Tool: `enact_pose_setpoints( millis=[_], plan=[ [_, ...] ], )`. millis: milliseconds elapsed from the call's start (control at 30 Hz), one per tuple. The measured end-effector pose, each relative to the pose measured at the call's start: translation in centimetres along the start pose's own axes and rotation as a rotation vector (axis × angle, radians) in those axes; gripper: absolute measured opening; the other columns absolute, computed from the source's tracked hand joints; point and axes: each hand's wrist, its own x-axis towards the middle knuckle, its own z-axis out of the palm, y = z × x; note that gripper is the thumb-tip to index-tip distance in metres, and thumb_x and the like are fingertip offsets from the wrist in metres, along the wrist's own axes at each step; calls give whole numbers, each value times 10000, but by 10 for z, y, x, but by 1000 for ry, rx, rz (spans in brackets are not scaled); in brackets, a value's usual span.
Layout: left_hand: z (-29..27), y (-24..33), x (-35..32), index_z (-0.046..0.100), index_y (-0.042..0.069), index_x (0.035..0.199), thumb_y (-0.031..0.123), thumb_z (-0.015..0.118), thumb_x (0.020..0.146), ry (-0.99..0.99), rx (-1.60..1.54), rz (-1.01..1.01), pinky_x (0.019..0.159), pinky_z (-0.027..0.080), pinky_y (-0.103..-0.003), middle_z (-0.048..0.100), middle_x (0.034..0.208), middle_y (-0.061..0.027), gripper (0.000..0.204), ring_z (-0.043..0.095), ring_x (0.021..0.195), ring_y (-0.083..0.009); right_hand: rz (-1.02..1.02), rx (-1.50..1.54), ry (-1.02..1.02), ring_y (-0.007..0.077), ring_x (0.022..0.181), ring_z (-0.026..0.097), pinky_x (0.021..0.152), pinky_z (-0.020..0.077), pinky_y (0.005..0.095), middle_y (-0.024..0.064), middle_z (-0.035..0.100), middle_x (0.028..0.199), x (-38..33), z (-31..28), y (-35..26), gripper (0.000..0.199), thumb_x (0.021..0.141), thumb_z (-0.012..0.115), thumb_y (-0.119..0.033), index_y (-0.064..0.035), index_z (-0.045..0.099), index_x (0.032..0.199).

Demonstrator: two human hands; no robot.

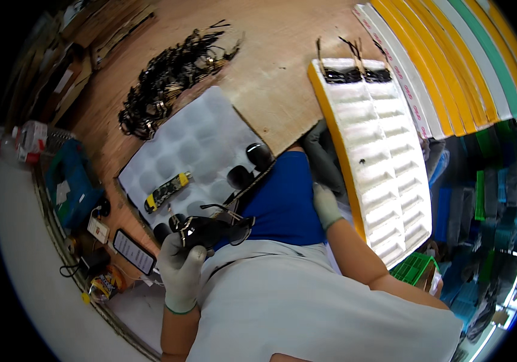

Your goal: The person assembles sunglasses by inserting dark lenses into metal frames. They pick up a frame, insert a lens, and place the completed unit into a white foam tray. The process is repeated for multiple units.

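Note:
My left hand [180, 274], in a pale glove with a green cuff, is closed on dark sunglasses [201, 232] at the near edge of a padded sheet. Their temples stick out to the right; whether more than one pair is held is unclear. Two round dark lenses [240, 177] rest at the sheet's right edge. On the white dimpled sheet [204, 123] lies a yellow and dark patterned utility knife [167, 192]. My right hand [326, 205], also gloved, hangs low beside my blue-covered lap [279, 199], next to dark grey cloth; its fingers are mostly hidden.
A yellow-sided white foam tray [385, 169] stands to the right, folded dark glasses [343, 75] in its far compartments. Stacked foam trays [439, 66] lie beyond. A tangled heap of dark eyewear [171, 78] covers the table's far left. A phone [134, 251] lies at left.

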Motion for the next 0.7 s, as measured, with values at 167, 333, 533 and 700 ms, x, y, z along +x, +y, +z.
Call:
enact_pose_setpoints(
  millis=[167, 333, 533, 700],
  plan=[
    [-1, 5, 5, 598, -36, 1164, 125, 693, 933, -42, -118, -52, 806, 576, -325, 675, 1100, -124, 297, 662, 936, -164, -880, 19, -230, 351, 1183, 616, 1066, 448, 383, 235, 644, 1225, -119, -8, -126, 460, 918, 694, -294, 35, 627, 1231],
    [-11, 10, -4, 577, -2, 1212, 87, 628, 970, -133, -485, -17, 830, 591, -324, 655, 1170, -126, 263, 678, 982, -188, -1054, -168, -1150, 278, 919, 668, 857, 522, 375, 147, 689, 987, -160, 3, -203, 375, 994, 629, -342, 7, 630, 1130],
    [-28, 8, -28, 572, 17, 1191, 251, 694, 973, -89, -560, -29, 902, 548, -391, 635, 1146, -134, 343, 658, 979, -212, -815, -138, -1252, 192, 743, 622, 706, 504, 321, 106, 657, 811, -185, 16, -216, 348, 1040, 485, -273, 50, 611, 1003],
    [-40, 14, -34, 556, -45, 1305, 217, 609, 1020, -59, -500, 108, 1038, 461, -351, 646, 1200, -96, 391, 605, 1128, -180, -688, -110, -1291, 168, 834, 622, 758, 496, 317, 79, 652, 881, -196, 37, -193, 387, 1007, 548, -333, 46, 624, 1006]
  ],
)
